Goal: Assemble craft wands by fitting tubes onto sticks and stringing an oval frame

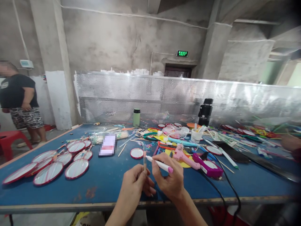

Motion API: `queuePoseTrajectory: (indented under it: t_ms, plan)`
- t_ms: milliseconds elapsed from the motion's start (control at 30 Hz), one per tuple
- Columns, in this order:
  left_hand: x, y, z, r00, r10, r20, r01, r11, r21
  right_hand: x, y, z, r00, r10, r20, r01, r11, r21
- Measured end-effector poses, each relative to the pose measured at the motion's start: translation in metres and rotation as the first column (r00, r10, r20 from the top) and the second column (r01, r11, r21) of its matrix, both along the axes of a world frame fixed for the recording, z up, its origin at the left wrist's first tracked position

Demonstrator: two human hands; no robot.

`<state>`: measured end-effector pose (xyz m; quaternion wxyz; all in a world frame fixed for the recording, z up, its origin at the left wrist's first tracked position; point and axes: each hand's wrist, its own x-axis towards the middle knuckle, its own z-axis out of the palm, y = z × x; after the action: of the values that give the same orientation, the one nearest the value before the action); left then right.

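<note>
The left hand (135, 180) is closed, and between its thumb and fingers it pinches a thin flat stick (145, 153), which stands nearly upright. The right hand (171, 179) is curled in a writing grip around a white marker pen (161, 164) with pink end. The pen's tip points at the stick, just beside it; whether the two are touching, I cannot tell.

Just beyond the hands, a small round disc with red rim (137, 153) lies on the blue table (103, 188). To the left of the hands is a group of larger red-rimmed discs (48, 173), some overlapping, and nearer to the hands there is a phone (107, 145). Near the right hand, on its right side, are a pink glue gun (187, 159) and a purple box (208, 167). Farther beyond the hands stand a green bottle (136, 118), a white cup with pens (197, 136) and a black flask (205, 113). Far to the left stands another person (20, 91) in a dark shirt.
</note>
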<state>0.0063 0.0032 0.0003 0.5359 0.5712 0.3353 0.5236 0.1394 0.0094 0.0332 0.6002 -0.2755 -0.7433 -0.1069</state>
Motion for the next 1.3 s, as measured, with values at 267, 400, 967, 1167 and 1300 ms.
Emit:
queuePoseTrajectory:
  t_ms: [267, 400, 967, 1167, 1300]
  plan:
    - [0.0012, -0.0007, -0.0003, 1.0, 0.005, -0.011, -0.005, 1.0, -0.003, 0.0007, 0.002, -0.0017, 1.0, -0.02, -0.002, 0.02, 1.0, -0.001]
    - [0.0011, 0.0006, -0.0014, 1.0, 0.003, -0.003, -0.003, 1.0, -0.018, 0.0007, 0.0045, -0.0005, 1.0, -0.022, 0.001, 0.022, 1.0, 0.006]
    - [0.0015, 0.0013, -0.0023, 1.0, 0.009, -0.002, -0.009, 1.0, -0.02, -0.0017, 0.0046, 0.0013, 0.999, -0.038, -0.019, 0.038, 0.999, 0.004]
    - [0.0011, -0.0006, 0.0012, 1.0, 0.005, -0.003, -0.005, 1.0, -0.018, -0.002, 0.0068, 0.0019, 0.998, -0.05, -0.035, 0.05, 0.999, -0.001]
    - [0.0008, -0.0027, 0.0022, 1.0, 0.015, -0.005, -0.015, 1.0, -0.026, -0.0028, 0.0078, 0.0026, 0.998, -0.069, -0.014, 0.068, 0.998, -0.009]
